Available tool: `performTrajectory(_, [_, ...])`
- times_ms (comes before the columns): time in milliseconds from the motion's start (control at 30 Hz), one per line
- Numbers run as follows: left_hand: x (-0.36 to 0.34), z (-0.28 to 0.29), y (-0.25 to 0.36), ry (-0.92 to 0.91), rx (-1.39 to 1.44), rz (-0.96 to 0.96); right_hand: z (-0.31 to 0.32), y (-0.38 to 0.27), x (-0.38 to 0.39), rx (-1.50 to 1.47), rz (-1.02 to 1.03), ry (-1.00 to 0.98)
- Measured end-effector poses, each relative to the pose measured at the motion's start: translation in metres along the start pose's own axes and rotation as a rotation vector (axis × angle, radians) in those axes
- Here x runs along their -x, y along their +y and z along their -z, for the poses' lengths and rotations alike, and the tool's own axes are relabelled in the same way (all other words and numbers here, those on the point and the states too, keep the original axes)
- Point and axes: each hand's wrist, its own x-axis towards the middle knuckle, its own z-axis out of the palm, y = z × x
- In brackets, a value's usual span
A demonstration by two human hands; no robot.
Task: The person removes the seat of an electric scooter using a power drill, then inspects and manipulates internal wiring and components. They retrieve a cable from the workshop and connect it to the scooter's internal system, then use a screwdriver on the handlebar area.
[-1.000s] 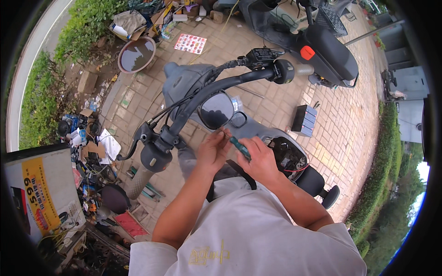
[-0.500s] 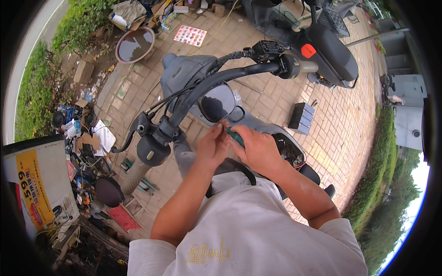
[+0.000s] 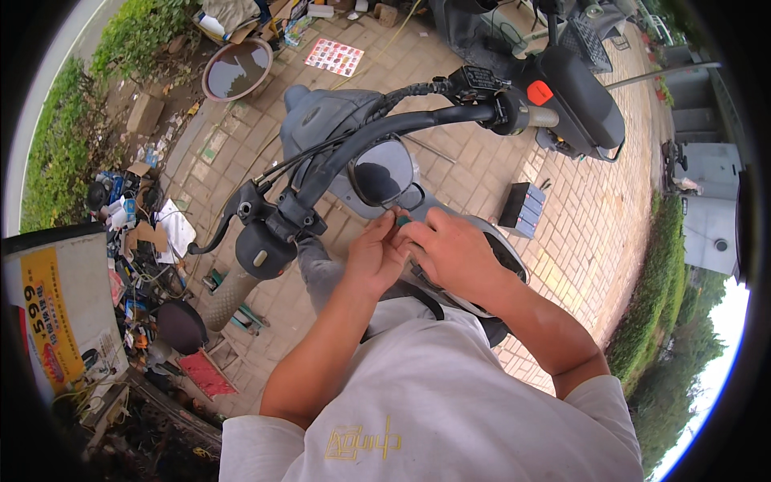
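Note:
In front of my chest both hands meet beside the lower edge of a rear-view mirror [image 3: 383,173]. My right hand [image 3: 454,251] is closed round a small green-handled tool [image 3: 403,219]; most of it is covered by the fingers, so its kind does not show. My left hand [image 3: 374,253] pinches something small right beside the tool, too hidden to name. Beyond the hands lies the scooter's black handlebar [image 3: 385,128], with a brake lever [image 3: 221,237] and a worn grip [image 3: 229,299] on its left end. The grey scooter body [image 3: 329,112] stands under the bar.
A dark battery [image 3: 522,209] rests on the brick paving at the right. Behind is another scooter with a black seat [image 3: 574,100]. Tools and scraps lie heaped at the left, near a red-topped folding stool [image 3: 207,373]. A round basin [image 3: 238,71] of water stands at the far left.
My right hand has rolled over the green tool, covering more of its handle. My left hand keeps its pinch, nearly in the same place. The view has shifted slightly.

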Motion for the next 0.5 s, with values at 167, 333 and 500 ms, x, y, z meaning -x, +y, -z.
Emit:
performTrajectory(167, [-0.009, 0.012, -0.001, -0.026, 0.008, -0.021, -0.007, -0.005, 0.005, -0.046, -0.107, 0.050])
performTrajectory(333, [-0.014, 0.020, 0.004, -0.062, -0.053, -0.014, -0.009, -0.008, 0.009, 0.039, -0.078, 0.038])
performTrajectory(500, [-0.010, 0.018, 0.007, -0.024, -0.121, 0.017, -0.005, -0.007, 0.013, -0.065, -0.109, 0.007])
